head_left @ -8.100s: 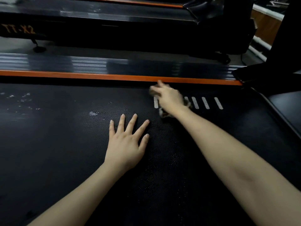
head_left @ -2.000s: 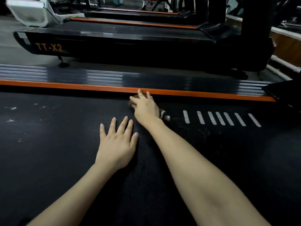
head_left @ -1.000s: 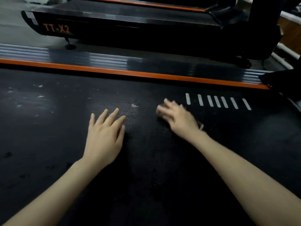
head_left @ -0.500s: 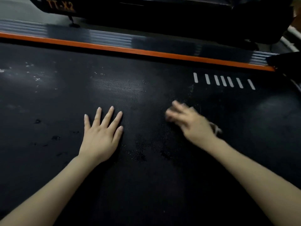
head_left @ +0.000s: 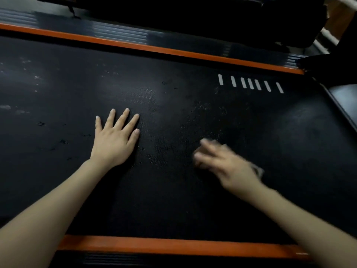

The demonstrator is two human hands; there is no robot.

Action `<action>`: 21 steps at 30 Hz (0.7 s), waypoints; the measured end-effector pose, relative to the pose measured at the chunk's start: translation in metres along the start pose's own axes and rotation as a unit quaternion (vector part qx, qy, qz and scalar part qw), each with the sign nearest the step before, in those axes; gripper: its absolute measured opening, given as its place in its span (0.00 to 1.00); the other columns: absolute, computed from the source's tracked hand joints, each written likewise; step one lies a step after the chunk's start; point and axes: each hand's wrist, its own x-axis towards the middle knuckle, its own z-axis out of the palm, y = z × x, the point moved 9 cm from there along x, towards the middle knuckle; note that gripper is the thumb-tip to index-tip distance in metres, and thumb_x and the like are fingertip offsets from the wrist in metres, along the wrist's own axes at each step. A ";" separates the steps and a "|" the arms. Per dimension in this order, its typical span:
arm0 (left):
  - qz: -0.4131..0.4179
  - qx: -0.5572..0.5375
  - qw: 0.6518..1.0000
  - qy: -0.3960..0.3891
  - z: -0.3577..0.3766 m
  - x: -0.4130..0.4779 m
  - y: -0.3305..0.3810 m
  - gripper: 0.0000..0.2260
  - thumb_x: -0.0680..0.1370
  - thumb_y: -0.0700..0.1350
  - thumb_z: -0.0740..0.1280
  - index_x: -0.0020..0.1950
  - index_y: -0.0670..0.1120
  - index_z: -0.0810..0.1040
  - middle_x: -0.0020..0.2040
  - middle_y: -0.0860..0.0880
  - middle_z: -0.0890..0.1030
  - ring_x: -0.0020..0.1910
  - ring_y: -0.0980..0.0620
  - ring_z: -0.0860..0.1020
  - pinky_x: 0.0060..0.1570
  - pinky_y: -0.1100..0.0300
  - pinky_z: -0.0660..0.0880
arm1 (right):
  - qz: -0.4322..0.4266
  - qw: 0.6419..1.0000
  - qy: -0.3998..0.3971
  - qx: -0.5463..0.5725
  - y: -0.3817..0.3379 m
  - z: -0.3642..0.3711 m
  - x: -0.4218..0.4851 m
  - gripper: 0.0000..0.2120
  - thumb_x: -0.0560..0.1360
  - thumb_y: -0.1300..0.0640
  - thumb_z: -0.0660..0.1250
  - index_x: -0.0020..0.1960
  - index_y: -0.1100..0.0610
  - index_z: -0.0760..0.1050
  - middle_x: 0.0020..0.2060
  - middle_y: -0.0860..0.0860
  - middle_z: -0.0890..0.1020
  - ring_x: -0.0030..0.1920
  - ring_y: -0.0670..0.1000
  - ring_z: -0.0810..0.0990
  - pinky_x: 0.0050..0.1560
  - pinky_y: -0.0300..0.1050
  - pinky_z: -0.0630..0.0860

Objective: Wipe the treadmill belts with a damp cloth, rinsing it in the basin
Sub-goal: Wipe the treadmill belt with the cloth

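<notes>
On the treadmill belt (head_left: 173, 200), the left hand (head_left: 116, 140) lies flat, fingers spread, while the blurred right hand (head_left: 222, 163) presses the cloth (head_left: 257, 170) under extended fingers mid-belt. Pale specks (head_left: 31, 78) far left look unwiped; no basin shows.

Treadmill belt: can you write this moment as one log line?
left hand: flat on treadmill belt | right hand: blurred, presses cloth on belt | pale specks: on belt's left part
</notes>
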 end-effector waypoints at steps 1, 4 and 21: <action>-0.004 0.000 1.000 -0.002 0.001 0.001 0.000 0.29 0.77 0.62 0.38 0.77 0.56 0.53 0.78 0.51 0.53 0.77 0.43 0.47 0.72 0.39 0.42 | 0.068 0.997 0.024 0.007 0.024 -0.013 -0.002 0.24 0.75 0.61 0.61 0.69 0.46 0.68 0.71 0.49 0.64 0.70 0.60 0.66 0.67 0.63 0.66; -0.011 0.002 1.000 -0.008 0.001 0.002 0.001 0.24 0.81 0.58 0.43 0.77 0.56 0.52 0.79 0.51 0.51 0.77 0.44 0.45 0.72 0.39 0.41 | 0.181 0.981 0.066 -0.003 0.040 -0.023 0.000 0.19 0.77 0.59 0.64 0.67 0.48 0.72 0.72 0.50 0.65 0.72 0.61 0.61 0.70 0.57 0.63; -0.014 0.004 1.000 -0.022 0.000 0.004 0.004 0.24 0.82 0.57 0.44 0.78 0.55 0.51 0.79 0.50 0.50 0.77 0.42 0.45 0.71 0.37 0.41 | -0.087 0.981 -0.155 0.078 -0.042 -0.001 -0.072 0.20 0.78 0.52 0.56 0.69 0.47 0.68 0.75 0.43 0.57 0.76 0.49 0.49 0.74 0.39 0.47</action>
